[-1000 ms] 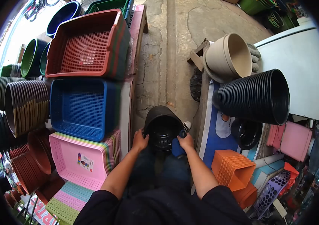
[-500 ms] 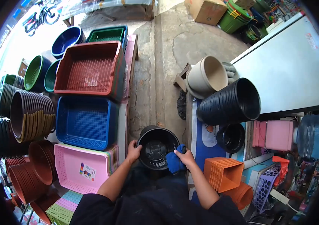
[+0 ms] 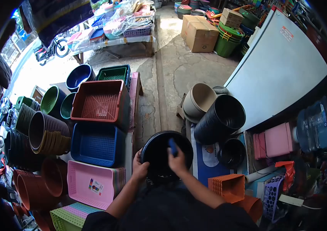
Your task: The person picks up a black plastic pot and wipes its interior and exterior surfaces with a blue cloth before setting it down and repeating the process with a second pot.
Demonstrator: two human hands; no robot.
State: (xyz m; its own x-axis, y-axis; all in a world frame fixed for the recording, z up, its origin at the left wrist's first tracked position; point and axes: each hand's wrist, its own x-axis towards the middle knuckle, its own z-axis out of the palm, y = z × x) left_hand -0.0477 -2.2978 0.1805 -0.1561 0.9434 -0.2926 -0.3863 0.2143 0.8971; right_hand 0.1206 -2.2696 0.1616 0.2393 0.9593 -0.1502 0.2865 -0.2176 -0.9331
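A round black plastic pot [image 3: 155, 152] is in front of my body, its mouth facing up toward me. My left hand [image 3: 139, 167] grips the pot's left rim, thumb on the near side and fingers around the outside. Over the pot's opening is my right hand [image 3: 177, 162], slightly smeared by motion and closed on a blue cloth [image 3: 173, 147]. Part of the cloth sticks up past the fingers. The pot's inside looks dark, and my right hand and forearm cover part of its right side.
On the left bench are a red basket [image 3: 100, 102], a blue basket [image 3: 94, 144] and stacked pink baskets [image 3: 90, 179]. To the right stand stacked black pots [image 3: 219, 119], beige pots [image 3: 200, 100] and orange square pots [image 3: 229, 186]. A concrete aisle [image 3: 167, 104] runs ahead, with a cardboard box [image 3: 200, 34] farther on.
My right hand has moved with the blue cloth from the pot's right rim to over its opening. My left hand still grips the left rim. The view has tilted up.
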